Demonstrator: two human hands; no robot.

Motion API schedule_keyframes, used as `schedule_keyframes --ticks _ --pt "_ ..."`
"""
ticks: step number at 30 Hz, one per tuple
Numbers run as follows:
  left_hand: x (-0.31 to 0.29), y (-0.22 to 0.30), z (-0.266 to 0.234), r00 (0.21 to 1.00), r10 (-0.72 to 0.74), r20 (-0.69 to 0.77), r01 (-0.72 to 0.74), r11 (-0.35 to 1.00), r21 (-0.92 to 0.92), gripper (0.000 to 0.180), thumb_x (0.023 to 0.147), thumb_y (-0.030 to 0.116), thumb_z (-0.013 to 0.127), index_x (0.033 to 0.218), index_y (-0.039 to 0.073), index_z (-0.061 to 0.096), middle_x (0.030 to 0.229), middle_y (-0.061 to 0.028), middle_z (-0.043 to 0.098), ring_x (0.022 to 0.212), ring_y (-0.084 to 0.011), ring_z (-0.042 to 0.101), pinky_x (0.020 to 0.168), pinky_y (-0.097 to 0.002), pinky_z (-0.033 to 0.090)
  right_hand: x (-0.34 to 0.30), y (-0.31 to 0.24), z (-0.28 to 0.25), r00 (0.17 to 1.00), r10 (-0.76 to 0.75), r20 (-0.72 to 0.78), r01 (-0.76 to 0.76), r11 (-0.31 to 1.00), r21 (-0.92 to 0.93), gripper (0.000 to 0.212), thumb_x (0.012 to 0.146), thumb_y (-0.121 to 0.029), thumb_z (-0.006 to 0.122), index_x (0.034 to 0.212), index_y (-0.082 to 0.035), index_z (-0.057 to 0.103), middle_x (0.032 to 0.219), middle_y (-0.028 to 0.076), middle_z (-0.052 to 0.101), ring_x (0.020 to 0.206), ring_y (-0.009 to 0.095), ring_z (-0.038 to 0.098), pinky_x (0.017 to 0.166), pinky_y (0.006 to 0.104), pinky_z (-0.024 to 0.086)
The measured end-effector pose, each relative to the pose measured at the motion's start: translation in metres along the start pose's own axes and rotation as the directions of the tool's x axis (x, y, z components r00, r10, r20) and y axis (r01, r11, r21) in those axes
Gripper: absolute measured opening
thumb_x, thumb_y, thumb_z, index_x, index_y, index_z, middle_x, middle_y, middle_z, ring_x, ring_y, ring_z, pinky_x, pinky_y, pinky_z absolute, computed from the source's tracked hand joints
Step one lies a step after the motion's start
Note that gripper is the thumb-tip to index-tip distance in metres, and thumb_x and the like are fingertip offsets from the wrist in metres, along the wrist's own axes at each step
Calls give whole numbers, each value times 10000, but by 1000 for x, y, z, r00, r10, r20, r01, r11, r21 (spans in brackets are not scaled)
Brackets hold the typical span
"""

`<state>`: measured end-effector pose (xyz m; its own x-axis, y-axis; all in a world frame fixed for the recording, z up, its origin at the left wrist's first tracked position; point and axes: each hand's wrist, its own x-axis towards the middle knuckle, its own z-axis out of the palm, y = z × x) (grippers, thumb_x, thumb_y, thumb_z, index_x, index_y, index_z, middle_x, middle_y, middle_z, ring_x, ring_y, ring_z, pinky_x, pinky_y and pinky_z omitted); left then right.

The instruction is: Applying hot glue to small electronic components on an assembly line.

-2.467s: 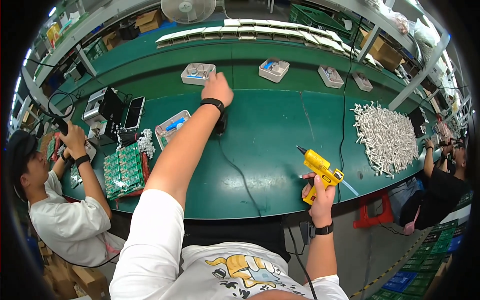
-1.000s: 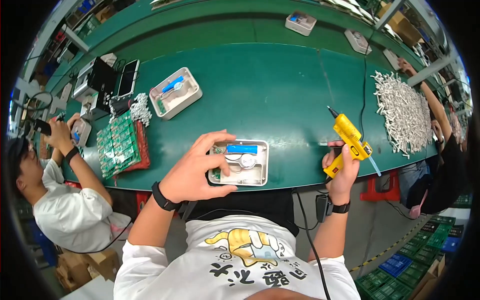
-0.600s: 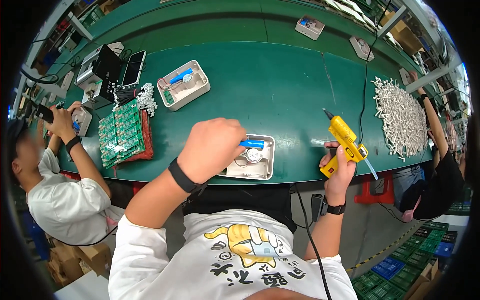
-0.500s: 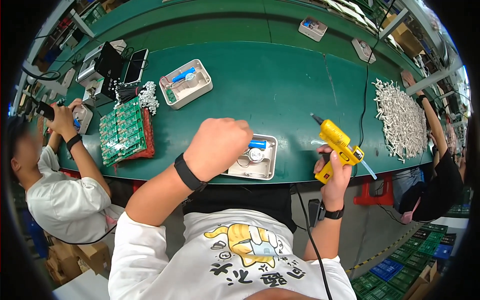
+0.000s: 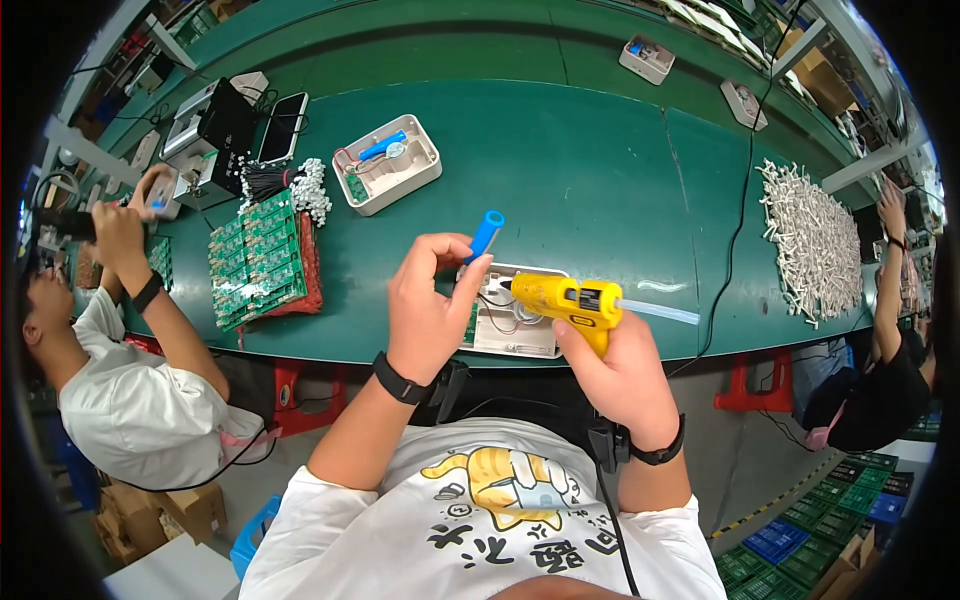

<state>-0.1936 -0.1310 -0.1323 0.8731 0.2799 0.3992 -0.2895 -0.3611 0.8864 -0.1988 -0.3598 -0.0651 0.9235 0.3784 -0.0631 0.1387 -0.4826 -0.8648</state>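
- While the left hand pinches a blue cylinder between thumb and fingertips, lifted just above the open white case, the right hand is closed around a yellow glue gun.
- That cylinder looks light, rigid and smooth (likely slippery); a grip at mid-length seems safest.
- Thin wires in the case look fragile.
- Sitting at the desk near its front edge, the case leaves little room toward the person; open green surface lies beyond, with circuit boards well to the left.
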Motion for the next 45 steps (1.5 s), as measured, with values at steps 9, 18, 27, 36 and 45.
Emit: schedule_keyframes --ticks 9,18,27,36,45 --pt "-1 -7 -6 994 48 96 -56 995 85 188 984 6 748 1119 -14 619 1086 -125 722 961 -176 721 869 -320 583 6 -7 9 1000 13 -6 -13 1000 -27 235 1023 -169 682 1136 34 714 860 104 733 755 195 664 709 362 519" --pt "-1 5 -10 976 155 154 -150 988 -48 162 952 -49 734 1087 6 663 1145 -121 713 914 -163 680 797 -308 566 -23 13 -17 977 161 -138 -135 974 179 243 1035 -177 688 1137 42 717 877 38 722 772 122 632 696 321 507" --pt "-1 11 -9 968 64 244 -66 998 3 225 919 -20 773 1137 10 729 1044 -93 732 798 -131 635 737 -277 537 -27 19 -17 957 242 -158 -213 961 176 235 1032 -170 698 1127 45 709 854 -2 683 751 80 578 669 275 467" --pt "0 16 -13 944 -6 331 -13 998 56 195 920 29 788 1115 23 782 1032 -94 741 816 -156 660 770 -294 544 -35 20 -23 961 257 -101 -229 946 228 250 1043 -217 693 1114 22 721 868 -7 697 637 45 526 566 240 429" --pt "5 6 -12 940 231 251 -295 920 257 185 911 82 788 1095 60 789 1024 -94 748 946 -251 648 869 -364 533 -24 33 -13 961 216 -170 -170 954 249 287 1042 -264 705 1121 12 725 857 13 720 615 44 553 535 237 441"
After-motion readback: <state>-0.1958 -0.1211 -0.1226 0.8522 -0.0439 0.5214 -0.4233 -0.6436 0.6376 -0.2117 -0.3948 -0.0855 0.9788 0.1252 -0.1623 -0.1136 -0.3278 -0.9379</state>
